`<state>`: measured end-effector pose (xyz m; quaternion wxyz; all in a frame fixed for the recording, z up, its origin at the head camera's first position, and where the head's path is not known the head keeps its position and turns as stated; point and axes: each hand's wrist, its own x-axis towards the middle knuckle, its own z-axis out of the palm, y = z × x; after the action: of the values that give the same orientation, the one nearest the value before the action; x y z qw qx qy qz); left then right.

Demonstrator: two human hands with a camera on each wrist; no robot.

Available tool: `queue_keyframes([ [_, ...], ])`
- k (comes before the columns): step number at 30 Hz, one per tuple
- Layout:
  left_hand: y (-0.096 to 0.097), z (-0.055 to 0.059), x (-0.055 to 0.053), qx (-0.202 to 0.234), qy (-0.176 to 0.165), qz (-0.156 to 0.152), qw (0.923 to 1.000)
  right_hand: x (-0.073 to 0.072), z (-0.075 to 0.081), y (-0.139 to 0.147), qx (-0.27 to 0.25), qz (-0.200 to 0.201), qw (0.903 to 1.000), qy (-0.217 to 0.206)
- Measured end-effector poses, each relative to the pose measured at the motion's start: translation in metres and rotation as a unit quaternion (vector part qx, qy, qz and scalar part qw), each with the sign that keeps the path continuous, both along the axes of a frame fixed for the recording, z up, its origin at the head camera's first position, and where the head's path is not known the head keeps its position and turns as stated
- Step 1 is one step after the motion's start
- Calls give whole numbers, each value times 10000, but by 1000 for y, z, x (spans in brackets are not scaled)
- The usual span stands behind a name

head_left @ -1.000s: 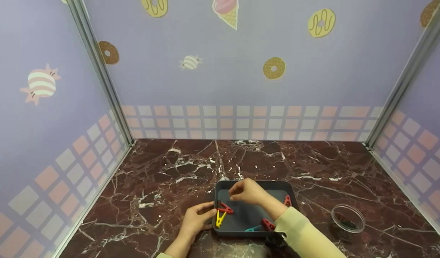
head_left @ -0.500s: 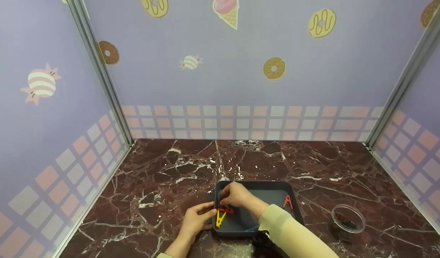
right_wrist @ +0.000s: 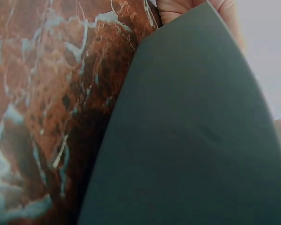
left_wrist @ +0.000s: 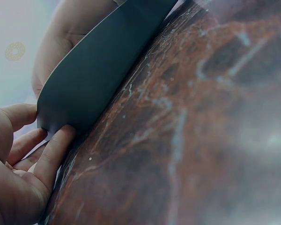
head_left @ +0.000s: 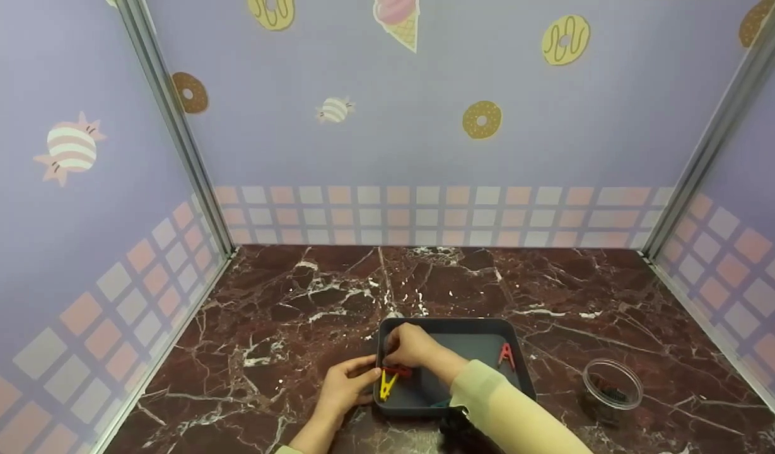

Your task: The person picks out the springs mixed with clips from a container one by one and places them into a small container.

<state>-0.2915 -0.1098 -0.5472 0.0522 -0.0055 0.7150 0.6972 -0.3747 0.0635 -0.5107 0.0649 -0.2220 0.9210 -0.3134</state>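
A dark grey rectangular tray (head_left: 472,325) lies on the table with several plastic clips inside. My left hand (head_left: 346,388) holds its left side, thumb at the rim and fingertips against the outer wall (left_wrist: 91,70). My right hand (head_left: 415,347) reaches into the back left of the tray, fingers bent downward right over a red clip (head_left: 398,372). The right fingertips are hidden, so I cannot tell what they hold. A yellow clip (head_left: 388,386) lies at the left wall beside the left thumb. Another red clip (head_left: 506,356) sits near the right wall; a blue one (head_left: 440,403) shows at the front.
A round clear plastic tub (head_left: 613,384) with small dark red and green pieces stands on the marbled table (head_left: 286,340), right of the tray. Patterned wall panels (head_left: 425,151) enclose the back and both sides. A dark object (head_left: 460,432) shows below the right sleeve.
My right hand has moved left and down in the tray, over the red clip. The right sleeve now covers the red clip at the front. My left hand has stayed at the tray's side.
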Motion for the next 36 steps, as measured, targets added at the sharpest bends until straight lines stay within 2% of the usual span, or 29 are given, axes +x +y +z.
queue_keyframes([
  [5,0,1,0,20,7,-18,10000,-2,-3,3,-361,116,9992,-94],
  [11,0,1,0,-29,-17,-24,10000,-3,-4,6,-740,464,9955,-360],
  [19,0,0,0,-108,-55,12,9999,-4,1,13,-996,779,9913,-362],
  [26,0,1,0,-225,-60,20,9997,-6,5,22,-1078,662,9904,-558],
  [36,0,-2,-2,-146,-63,3,9999,-4,14,38,-1733,466,9785,-1013],
])
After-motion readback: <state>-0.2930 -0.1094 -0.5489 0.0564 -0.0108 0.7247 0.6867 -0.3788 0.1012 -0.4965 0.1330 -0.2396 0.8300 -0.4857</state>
